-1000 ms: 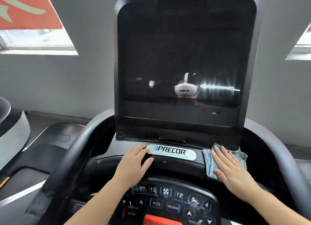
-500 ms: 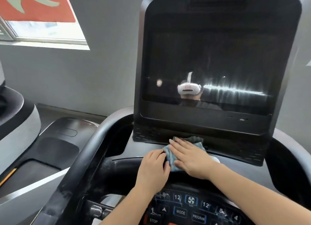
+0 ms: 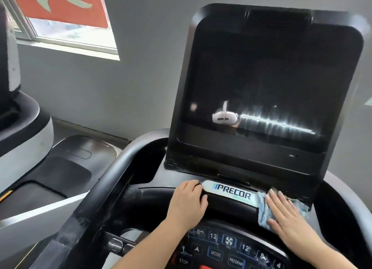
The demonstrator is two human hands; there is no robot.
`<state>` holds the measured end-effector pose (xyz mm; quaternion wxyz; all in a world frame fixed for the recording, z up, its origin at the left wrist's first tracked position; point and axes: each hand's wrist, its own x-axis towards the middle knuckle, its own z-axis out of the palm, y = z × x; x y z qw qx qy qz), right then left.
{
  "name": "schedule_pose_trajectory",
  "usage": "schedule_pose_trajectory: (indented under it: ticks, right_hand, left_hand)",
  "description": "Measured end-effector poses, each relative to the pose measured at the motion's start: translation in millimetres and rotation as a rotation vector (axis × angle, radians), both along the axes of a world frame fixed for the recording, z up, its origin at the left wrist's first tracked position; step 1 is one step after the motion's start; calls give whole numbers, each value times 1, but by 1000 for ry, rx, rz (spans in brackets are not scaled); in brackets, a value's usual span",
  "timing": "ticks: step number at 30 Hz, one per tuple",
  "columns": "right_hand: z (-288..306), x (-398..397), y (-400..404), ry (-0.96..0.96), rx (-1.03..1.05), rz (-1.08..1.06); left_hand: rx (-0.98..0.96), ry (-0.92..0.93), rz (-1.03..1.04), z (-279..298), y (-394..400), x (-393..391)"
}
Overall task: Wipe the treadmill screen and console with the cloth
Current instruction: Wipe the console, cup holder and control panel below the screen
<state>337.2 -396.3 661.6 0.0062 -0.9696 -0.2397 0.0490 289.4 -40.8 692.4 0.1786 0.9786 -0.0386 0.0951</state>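
Cloth [image 3: 264, 212] flat under right hand [image 3: 287, 221] — on console [image 3: 227, 208].

Left hand [image 3: 188, 201] palm-down, fingers curled over the ledge of the console [image 3: 153, 196], thumb tucked toward the right, not gripping anything; bare forearm runs in from bottom centre. Right hand [image 3: 287, 218] flat, palm-down, fingers straight and close together pointing up-left, pressing the cloth [image 3: 262, 212] onto the console surface; nothing pinched, wrist straight, forearm enters from the bottom right corner. Hands well apart, both arms extended forward.
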Motion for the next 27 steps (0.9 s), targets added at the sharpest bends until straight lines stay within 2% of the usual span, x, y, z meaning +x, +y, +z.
schedule_pose_trajectory:
  ticks: [5,11,20,23,27]
  right_hand:
    - [15,18,45,-92,-99,115]
    - [26,42,147,-132,-128,352]
    - [12,49,296,-152,-157,501]
    - [9,47,300,-158,-159,497]
    - [15,44,242,-185,-147,432]
  left_hand:
    - [38,137,65,7,16,-2]
    - [-5,384,105,-7,89,-26]
    - [90,359,148,-58,152,-39]
    - [82,326,132,-68,155,-38]
    - [85,326,113,-76,159,-37]
